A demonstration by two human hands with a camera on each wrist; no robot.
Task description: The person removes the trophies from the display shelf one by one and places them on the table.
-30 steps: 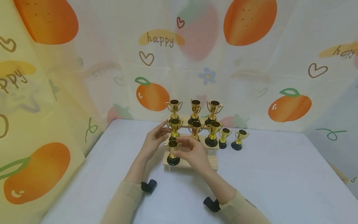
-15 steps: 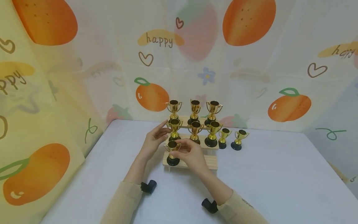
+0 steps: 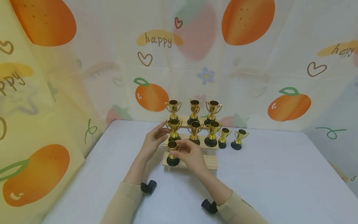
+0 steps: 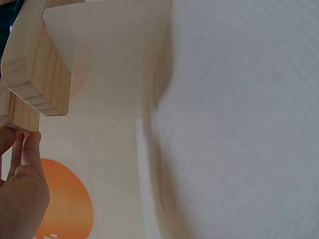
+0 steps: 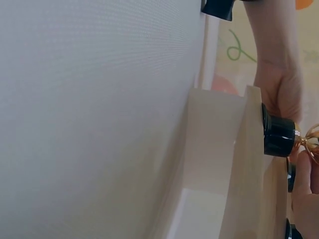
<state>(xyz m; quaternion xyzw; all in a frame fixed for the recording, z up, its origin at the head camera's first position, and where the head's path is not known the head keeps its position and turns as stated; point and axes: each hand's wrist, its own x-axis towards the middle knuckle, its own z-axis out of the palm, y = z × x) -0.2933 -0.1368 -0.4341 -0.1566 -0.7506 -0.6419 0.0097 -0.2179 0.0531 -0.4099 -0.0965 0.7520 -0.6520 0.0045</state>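
My right hand (image 3: 193, 158) pinches a small gold trophy cup (image 3: 172, 161) with a black base, which stands upright at the left end of the lowest shelf of a wooden tiered stand (image 3: 211, 162). In the right wrist view the same trophy (image 5: 280, 136) shows its black base against the shelf, with thumb and fingers (image 5: 305, 186) at its gold part. My left hand (image 3: 152, 143) is beside the stand's left side. In the left wrist view its fingertips (image 4: 32, 142) touch the end of a wooden shelf (image 4: 25, 114); the thumb is partly cut off.
Three trophies (image 3: 213, 107) stand on the top shelf, three more (image 3: 212, 133) on the middle one. Two loose trophies (image 3: 236, 144) are on the white table (image 3: 268, 174) right of the stand. A fruit-patterned cloth (image 3: 246, 62) hangs behind.
My right hand has shifted slightly left and settled around the front trophy, which stays at the lowest shelf's left end. My left hand keeps its place.
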